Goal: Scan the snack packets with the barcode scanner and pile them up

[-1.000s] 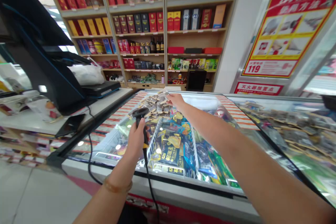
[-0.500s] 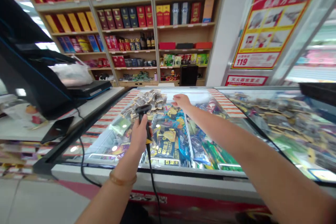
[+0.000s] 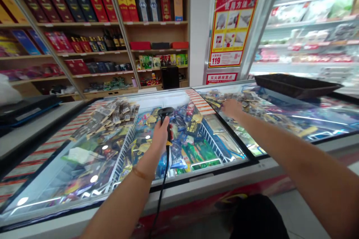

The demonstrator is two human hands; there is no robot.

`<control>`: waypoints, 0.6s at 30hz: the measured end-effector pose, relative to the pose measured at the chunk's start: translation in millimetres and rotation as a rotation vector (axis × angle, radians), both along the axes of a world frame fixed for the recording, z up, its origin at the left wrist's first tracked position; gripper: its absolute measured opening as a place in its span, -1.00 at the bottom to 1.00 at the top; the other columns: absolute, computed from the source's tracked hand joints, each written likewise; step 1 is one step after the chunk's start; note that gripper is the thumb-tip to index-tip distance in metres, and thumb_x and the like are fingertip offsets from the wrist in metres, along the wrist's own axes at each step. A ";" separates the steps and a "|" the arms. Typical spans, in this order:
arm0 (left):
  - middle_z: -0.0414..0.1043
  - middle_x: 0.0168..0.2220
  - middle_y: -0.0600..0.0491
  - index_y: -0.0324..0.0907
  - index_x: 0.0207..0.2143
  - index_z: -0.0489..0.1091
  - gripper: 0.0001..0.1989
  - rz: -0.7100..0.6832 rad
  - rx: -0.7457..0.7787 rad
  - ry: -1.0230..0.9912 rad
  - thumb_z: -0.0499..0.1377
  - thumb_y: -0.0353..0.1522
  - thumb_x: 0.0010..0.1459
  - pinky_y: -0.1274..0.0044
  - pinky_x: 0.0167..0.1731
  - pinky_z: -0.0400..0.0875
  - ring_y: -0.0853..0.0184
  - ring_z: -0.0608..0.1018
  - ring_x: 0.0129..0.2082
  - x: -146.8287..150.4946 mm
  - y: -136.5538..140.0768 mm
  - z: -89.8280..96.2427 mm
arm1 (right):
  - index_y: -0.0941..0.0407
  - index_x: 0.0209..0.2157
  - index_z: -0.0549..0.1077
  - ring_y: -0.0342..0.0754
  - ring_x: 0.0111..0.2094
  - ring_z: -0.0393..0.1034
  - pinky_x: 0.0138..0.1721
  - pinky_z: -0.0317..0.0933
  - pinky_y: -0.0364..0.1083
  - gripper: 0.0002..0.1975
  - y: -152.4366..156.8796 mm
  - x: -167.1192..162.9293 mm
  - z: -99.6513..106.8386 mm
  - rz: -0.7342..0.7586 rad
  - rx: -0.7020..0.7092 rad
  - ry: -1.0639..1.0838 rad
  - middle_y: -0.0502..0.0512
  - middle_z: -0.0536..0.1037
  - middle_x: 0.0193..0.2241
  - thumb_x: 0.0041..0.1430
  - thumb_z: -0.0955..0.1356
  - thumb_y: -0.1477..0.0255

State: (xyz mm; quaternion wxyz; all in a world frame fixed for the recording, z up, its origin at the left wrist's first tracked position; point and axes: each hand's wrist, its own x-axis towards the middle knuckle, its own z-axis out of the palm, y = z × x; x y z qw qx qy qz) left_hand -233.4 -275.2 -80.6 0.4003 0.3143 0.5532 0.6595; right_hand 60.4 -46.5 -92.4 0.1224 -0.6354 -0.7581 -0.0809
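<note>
My left hand [image 3: 160,134] is wrapped round the grip of a black barcode scanner [image 3: 166,111], its head up over the glass freezer lid [image 3: 159,99]. A cable [image 3: 162,190] runs down from the scanner. Far to the right, my right hand [image 3: 232,107] is stretched out at a pile of small flat packets [image 3: 252,101] on the right-hand part of the freezer top. Blur smears its fingers, so whether it grips a packet is unclear. A second pile of similar packets [image 3: 116,114] lies on the left part of the lid.
Under the glass, white wire baskets [image 3: 123,157] hold colourful bags. A black tray [image 3: 297,84] sits at the far right of the freezer. Shelves of boxes [image 3: 157,22] stand behind, and a black device [image 3: 28,108] is on the counter at left.
The view has swung to the right. My right hand has gone from above the middle of the lid to the packets at right. The scanner stays in my left hand, now further right along the freezer.
</note>
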 end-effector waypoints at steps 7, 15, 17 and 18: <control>0.37 -0.50 0.19 -0.14 -0.31 0.31 -0.41 -0.076 0.024 0.094 0.37 0.11 -0.11 0.60 -0.74 0.24 0.50 0.36 -0.70 -4.5 -5.1 -17.6 | 0.22 0.13 0.55 0.35 0.43 -0.02 0.29 0.00 0.32 -0.58 27.9 22.8 -17.7 -0.039 -0.052 -0.156 0.48 0.20 0.39 0.42 0.27 0.30; 0.36 -0.51 0.20 -0.14 -0.33 0.30 -0.40 -0.064 0.015 0.102 0.36 0.14 -0.12 0.60 -0.74 0.23 0.50 0.36 -0.71 -6.7 -3.5 -15.9 | 0.33 0.32 0.31 0.34 0.40 0.05 0.34 -0.04 0.27 -0.43 13.8 -9.8 -7.0 0.052 0.056 -0.086 0.54 0.20 0.38 0.38 0.30 0.35; 0.36 -0.52 0.20 -0.14 -0.33 0.30 -0.40 -0.060 0.020 0.098 0.35 0.15 -0.11 0.60 -0.74 0.22 0.50 0.35 -0.71 -7.7 -3.9 -15.6 | 0.34 0.35 0.26 0.35 0.40 0.07 0.33 0.01 0.24 -0.40 -1.9 -33.5 -3.5 0.166 0.073 -0.074 0.52 0.18 0.39 0.39 0.29 0.33; 0.36 -0.53 0.20 -0.14 -0.33 0.30 -0.39 -0.055 0.020 0.096 0.34 0.16 -0.11 0.59 -0.74 0.22 0.49 0.34 -0.72 -8.4 -4.3 -15.2 | 0.33 0.36 0.26 0.35 0.38 0.10 0.32 0.03 0.24 -0.39 -12.2 -48.0 -3.2 0.242 0.072 -0.074 0.51 0.19 0.39 0.39 0.28 0.33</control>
